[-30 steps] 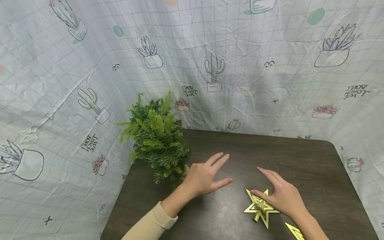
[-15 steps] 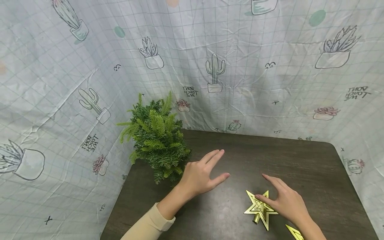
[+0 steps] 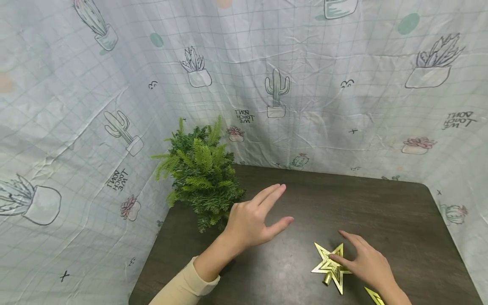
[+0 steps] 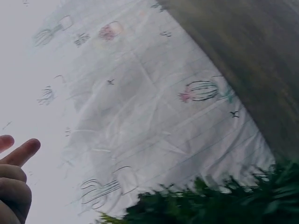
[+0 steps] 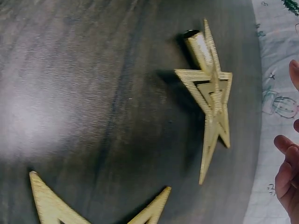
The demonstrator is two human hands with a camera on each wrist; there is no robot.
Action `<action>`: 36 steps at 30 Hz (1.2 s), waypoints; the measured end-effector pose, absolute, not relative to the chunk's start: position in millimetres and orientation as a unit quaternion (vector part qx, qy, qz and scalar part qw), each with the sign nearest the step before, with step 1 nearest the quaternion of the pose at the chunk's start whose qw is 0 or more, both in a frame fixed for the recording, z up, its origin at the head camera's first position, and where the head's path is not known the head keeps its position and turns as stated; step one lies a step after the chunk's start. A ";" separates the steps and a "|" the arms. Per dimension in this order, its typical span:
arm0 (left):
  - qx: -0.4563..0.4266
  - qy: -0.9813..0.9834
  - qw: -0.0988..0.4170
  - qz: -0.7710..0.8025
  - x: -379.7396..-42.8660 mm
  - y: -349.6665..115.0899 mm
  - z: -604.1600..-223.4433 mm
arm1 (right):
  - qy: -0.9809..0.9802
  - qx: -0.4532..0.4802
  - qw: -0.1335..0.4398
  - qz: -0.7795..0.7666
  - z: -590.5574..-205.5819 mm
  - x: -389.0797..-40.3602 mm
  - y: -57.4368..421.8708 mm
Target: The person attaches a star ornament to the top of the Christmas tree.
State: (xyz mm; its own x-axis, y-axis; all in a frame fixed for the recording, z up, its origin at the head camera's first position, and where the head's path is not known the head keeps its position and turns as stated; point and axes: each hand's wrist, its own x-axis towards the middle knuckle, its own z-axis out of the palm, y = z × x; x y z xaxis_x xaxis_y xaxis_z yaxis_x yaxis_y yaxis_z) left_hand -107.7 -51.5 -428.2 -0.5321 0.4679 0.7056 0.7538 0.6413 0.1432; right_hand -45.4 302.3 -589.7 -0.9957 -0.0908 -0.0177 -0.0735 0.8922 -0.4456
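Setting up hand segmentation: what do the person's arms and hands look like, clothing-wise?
Left hand: bare, no glove or ring visible; a plain cream sleeve covers the forearm, ending short of the wrist. Right hand: also bare, no glove or ring visible; no sleeve shows before the frame cuts off. No cables or markings visible on either hand.

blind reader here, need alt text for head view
A right hand hovers over a gold star on a dark table, the left hand near a green tree. A second gold piece partly shows nearby; cactus-print cloth hangs behind.
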 end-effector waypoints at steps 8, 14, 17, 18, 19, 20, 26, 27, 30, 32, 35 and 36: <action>-0.350 -0.837 0.334 -0.258 -101.2 -53.0 -412.3 | 0.976 -0.030 0.044 -0.210 -603.5 -44.2 306.9; -0.342 -0.828 0.352 -0.272 -97.9 -57.4 -400.0 | 0.977 -0.029 0.034 -0.209 -613.5 -38.6 311.7; -0.338 -0.823 0.365 -0.275 -97.6 -60.3 -392.2 | 0.977 -0.029 0.035 -0.208 -617.2 -38.5 314.2; -0.336 -0.821 0.369 -0.276 -97.7 -61.2 -389.8 | 0.977 -0.028 0.038 -0.207 -618.1 -38.7 315.1; -0.334 -0.820 0.373 -0.279 -97.7 -62.3 -387.3 | 0.977 -0.027 0.041 -0.206 -619.1 -38.9 315.9; -0.332 -0.818 0.376 -0.281 -97.9 -63.5 -384.9 | 0.977 -0.025 0.047 -0.205 -620.1 -39.0 316.8; -0.314 -0.814 0.394 -0.290 -99.1 -73.0 -371.5 | 0.976 -0.006 0.089 -0.199 -625.2 -40.1 320.6; -0.311 -0.813 0.398 -0.291 -99.3 -74.7 -369.4 | 0.975 -0.003 0.097 -0.198 -625.6 -40.3 320.9; -0.308 -0.809 0.408 -0.292 -99.7 -80.0 -362.7 | 0.975 0.003 0.111 -0.194 -627.5 -40.7 321.8; -0.306 -0.806 0.414 -0.292 -99.7 -83.3 -358.3 | 0.975 0.003 0.112 -0.192 -629.3 -40.5 322.2; -0.302 -0.805 0.421 -0.289 -100.0 -88.7 -351.9 | 0.976 0.001 0.108 -0.191 -632.3 -39.3 322.5; -0.300 -0.805 0.424 -0.288 -100.2 -90.7 -349.9 | 0.976 0.000 0.107 -0.192 -633.1 -38.7 322.5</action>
State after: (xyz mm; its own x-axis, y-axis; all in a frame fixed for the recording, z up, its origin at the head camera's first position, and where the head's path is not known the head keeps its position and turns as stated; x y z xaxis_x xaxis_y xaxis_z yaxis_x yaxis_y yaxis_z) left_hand -100.2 -90.7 -349.9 -0.4609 0.2387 0.8547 0.7267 0.6543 0.2092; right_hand -38.7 322.5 -633.1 -0.9771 -0.0401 -0.2091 0.0420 0.9264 -0.3742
